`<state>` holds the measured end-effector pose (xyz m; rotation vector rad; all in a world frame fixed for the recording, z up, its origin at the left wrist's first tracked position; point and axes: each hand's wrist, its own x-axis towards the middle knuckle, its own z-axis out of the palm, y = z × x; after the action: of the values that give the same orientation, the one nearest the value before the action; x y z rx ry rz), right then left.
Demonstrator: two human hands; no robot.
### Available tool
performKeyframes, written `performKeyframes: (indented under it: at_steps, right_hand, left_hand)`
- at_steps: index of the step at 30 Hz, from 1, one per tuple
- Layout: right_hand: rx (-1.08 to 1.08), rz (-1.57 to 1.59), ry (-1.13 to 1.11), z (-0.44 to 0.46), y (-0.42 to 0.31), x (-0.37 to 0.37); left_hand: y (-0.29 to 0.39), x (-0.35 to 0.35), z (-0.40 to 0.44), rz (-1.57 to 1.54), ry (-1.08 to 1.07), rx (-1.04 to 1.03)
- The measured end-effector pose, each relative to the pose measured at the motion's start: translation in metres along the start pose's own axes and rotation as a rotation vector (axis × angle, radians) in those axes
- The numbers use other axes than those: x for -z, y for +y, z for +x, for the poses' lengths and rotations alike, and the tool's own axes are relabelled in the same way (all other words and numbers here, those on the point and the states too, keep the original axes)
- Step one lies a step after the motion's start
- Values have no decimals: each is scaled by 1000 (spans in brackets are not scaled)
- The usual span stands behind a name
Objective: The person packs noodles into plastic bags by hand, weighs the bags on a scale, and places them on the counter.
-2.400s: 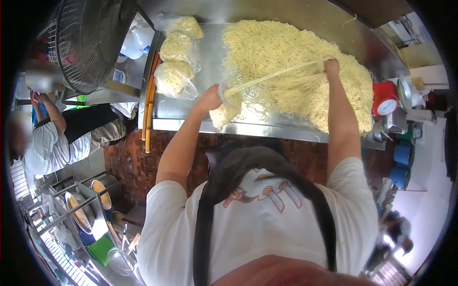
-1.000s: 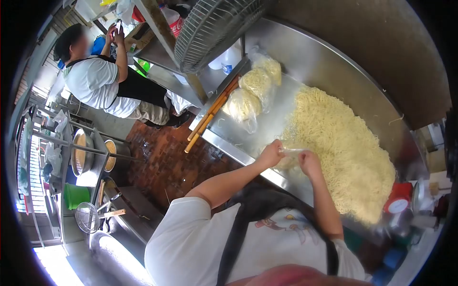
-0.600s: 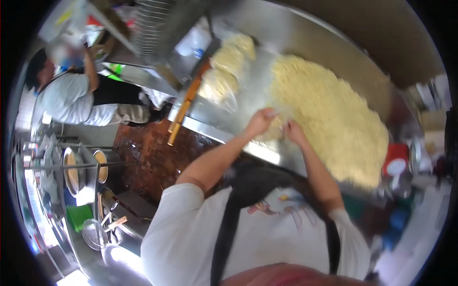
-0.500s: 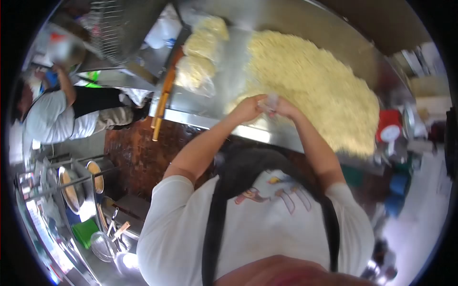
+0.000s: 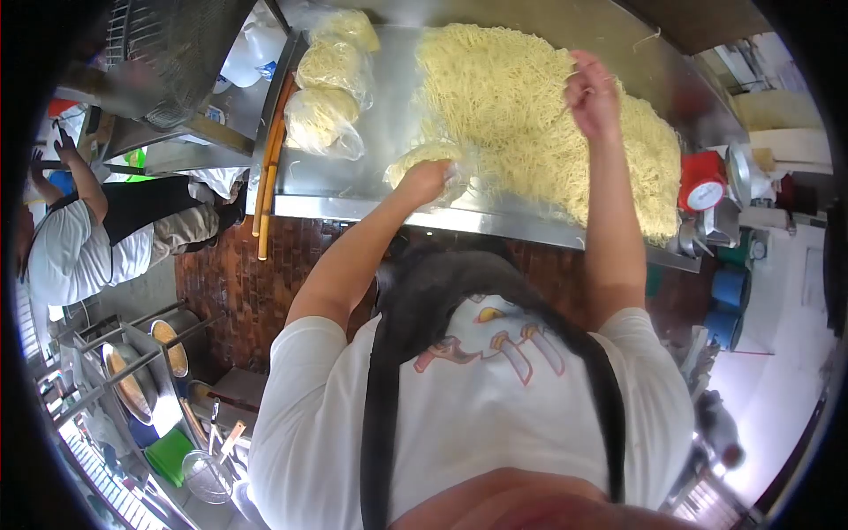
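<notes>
My left hand [image 5: 427, 181] is closed on a clear plastic bag of noodles [image 5: 408, 164] near the front edge of the metal table [image 5: 340, 208]. Raised over the large heap of loose pale noodles [image 5: 503, 88], my right hand [image 5: 594, 95] has its fingers partly curled but apart, with nothing visible in them. At the left of the table lie several bagged noodle portions [image 5: 322, 119], one behind another. Two wooden poles [image 5: 273, 168] rest along the table's left end.
A red scale [image 5: 704, 181] stands at the table's right end. At the far left is a co-worker [image 5: 88, 238] with raised hands, beneath a fan [image 5: 177, 53]. Pots [image 5: 132, 380] and a strainer [image 5: 208, 477] are at the lower left.
My hands have parted: the right has moved away over the noodle heap and opened, while the left stays with the bag. The view has turned, shifting the table leftward.
</notes>
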<state>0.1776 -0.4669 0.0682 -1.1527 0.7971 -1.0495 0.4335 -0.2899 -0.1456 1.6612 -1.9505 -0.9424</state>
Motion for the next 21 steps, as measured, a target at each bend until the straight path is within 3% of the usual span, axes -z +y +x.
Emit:
performKeyframes:
  at_steps: [1, 4, 5, 7, 8, 9, 11, 15, 18, 19, 20, 21]
  right_hand:
    - [89, 87, -48, 15, -5, 23]
    - [250, -1240, 317, 29, 45, 58]
    - [32, -1487, 271, 31, 87, 84]
    - [-527, -1715, 235, -6, 97, 34]
    - [-390, -1669, 70, -26, 112, 22]
    - [-391, -1458, -76, -58, 94, -29]
    - [-107, -1270, -243, -101, 120, -75]
    - [219, -1367, 15, -77, 146, -68]
    - [-36, -1443, -118, -66, 136, -12]
    - [-70, -1503, -178, -71, 129, -4]
    - [-156, -1511, -266, -78, 121, -1]
    - [-83, -1506, -318, -84, 130, 13]
  left_hand:
    - [0, 0, -2, -26, 18, 24]
    - [11, 2, -11, -200, 167, 103]
    - [23, 6, -19, -323, 281, 142]
    - [26, 16, -17, -499, 409, 237]
    - [22, 19, -14, -557, 418, 298]
    - [19, 21, -11, -615, 425, 361]
    - [35, 25, -3, -713, 423, 231]
    - [94, 72, -1, -769, 233, 193]
    - [104, 92, -1, -718, 318, 36]
    - [91, 80, 3, -586, 475, -196]
    - [71, 63, 10, -498, 474, -152]
    - [58, 50, 14, -413, 475, -94]
